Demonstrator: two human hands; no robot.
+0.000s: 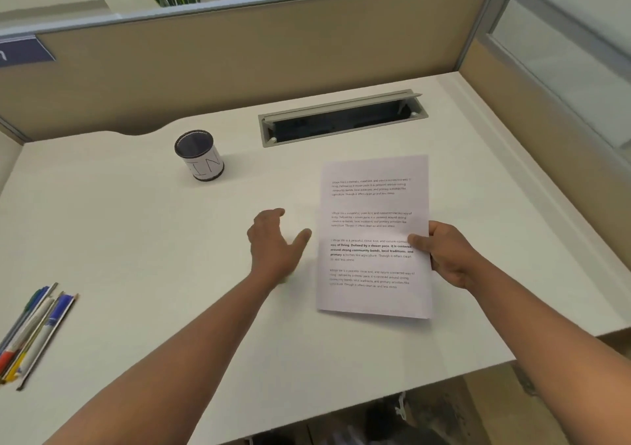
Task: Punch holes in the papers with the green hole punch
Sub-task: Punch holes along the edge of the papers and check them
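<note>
A small stack of white printed papers (374,233) is held just above the white desk (136,239), right of centre. My right hand (444,253) pinches the stack at its right edge, thumb on top. Just left of the papers hovers my left hand (273,243), fingers spread and relaxed, holding nothing. No green hole punch shows anywhere in view.
A black mesh pen cup (199,155) with a white label stands at the back centre-left. An open cable tray (341,118) is set into the desk behind the papers. Several pens and pencils (30,332) lie at the left edge. Beige partition walls (239,65) enclose the desk.
</note>
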